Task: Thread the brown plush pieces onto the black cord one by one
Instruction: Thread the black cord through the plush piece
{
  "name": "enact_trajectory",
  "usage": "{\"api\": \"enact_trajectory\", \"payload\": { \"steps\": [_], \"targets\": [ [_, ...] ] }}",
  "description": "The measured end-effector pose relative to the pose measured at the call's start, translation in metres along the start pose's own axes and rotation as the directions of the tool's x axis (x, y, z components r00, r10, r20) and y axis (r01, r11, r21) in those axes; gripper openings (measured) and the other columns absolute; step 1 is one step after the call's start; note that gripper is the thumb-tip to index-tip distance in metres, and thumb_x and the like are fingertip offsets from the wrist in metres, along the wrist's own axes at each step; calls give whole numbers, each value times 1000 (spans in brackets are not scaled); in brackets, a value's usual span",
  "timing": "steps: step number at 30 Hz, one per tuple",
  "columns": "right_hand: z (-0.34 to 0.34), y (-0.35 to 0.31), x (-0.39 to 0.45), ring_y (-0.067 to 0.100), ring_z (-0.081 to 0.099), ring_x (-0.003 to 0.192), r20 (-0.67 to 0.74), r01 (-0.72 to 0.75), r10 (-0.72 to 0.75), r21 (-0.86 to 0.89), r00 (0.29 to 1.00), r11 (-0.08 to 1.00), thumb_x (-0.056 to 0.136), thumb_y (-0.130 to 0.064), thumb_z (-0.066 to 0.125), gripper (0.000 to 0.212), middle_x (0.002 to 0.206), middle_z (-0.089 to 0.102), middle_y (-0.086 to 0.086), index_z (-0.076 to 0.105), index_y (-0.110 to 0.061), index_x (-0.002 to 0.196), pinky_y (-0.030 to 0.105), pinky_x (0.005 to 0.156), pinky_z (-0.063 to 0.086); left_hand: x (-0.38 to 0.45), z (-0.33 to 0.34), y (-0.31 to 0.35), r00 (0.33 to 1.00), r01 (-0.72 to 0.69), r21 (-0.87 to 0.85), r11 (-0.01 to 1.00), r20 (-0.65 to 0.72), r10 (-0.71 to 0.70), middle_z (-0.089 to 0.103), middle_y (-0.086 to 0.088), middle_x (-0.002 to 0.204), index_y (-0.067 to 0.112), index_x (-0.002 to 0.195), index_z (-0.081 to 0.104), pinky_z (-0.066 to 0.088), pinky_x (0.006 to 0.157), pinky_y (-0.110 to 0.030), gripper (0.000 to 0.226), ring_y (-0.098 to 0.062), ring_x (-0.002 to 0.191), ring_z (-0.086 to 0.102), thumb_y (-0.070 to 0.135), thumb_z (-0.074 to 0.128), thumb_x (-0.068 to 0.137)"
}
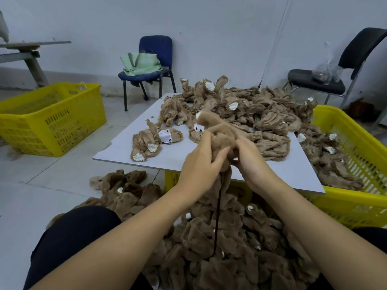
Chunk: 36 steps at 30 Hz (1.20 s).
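A brown plush piece [217, 127] is held up above the near edge of the white board [125, 151]. My left hand [201, 164] grips its lower left side and my right hand [251, 162] grips its lower right side. A black cord [217, 210] hangs from under the piece, between my wrists, down into a heap of brown plush pieces [219, 248] between my knees. Whether the cord passes through the held piece is hidden by my fingers. Loose plush pieces [240, 105] lie piled on the board.
A yellow crate [52, 118] stands on the floor at left. Another yellow crate [360, 147] with plush pieces is at right, under the board. A blue chair [155, 59] with a green bag and a black chair [326, 80] stand by the wall.
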State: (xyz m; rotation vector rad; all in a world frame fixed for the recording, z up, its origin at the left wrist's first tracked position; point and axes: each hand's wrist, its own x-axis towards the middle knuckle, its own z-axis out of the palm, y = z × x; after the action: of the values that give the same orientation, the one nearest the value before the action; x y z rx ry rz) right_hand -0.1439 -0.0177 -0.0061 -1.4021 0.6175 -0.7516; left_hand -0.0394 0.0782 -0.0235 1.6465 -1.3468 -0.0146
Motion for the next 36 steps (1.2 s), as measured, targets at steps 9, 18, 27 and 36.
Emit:
{"api": "enact_trajectory", "payload": {
  "steps": [9, 18, 27, 36],
  "targets": [
    [0, 5, 2, 19, 61, 65, 81, -54, 51, 30, 995, 998, 101, -7, 50, 22, 78, 68, 8, 71, -9, 104, 27, 47, 44, -12, 11, -8, 910, -339, 259, 905, -156, 385, 70, -6, 102, 9, 124, 62, 56, 56, -38, 36, -23, 80, 67, 22, 71, 92],
    [1, 6, 2, 14, 67, 74, -82, 22, -30, -93, 996, 995, 101, -37, 56, 17, 82, 68, -4, 57, -20, 97, 31, 57, 54, -8, 16, -1, 963, -139, 181, 974, -204, 175, 73, 2, 92, 18, 119, 63, 55, 56, -38, 34, -17, 72, 68, 22, 74, 87],
    [-15, 13, -7, 21, 72, 100, 60, 53, -42, -183, 997, 982, 71, -73, 73, 69, 106, 70, 3, 55, -19, 111, 52, 88, 59, 12, -19, -5, 976, -106, -200, 974, 165, 140, 68, 16, 75, 11, 106, 71, 46, 60, -22, 28, -3, 65, 60, 13, 46, 94],
    [-4, 6, -11, 15, 72, 91, 66, 124, -110, -262, 992, 957, 106, -31, 50, 33, 96, 75, 4, 71, -4, 106, 33, 82, 60, 23, -34, -13, 967, -226, 238, 945, 172, 188, 51, 11, 123, 28, 121, 66, 19, 105, -35, 34, -9, 123, 38, 48, 54, 96]
  ]
}}
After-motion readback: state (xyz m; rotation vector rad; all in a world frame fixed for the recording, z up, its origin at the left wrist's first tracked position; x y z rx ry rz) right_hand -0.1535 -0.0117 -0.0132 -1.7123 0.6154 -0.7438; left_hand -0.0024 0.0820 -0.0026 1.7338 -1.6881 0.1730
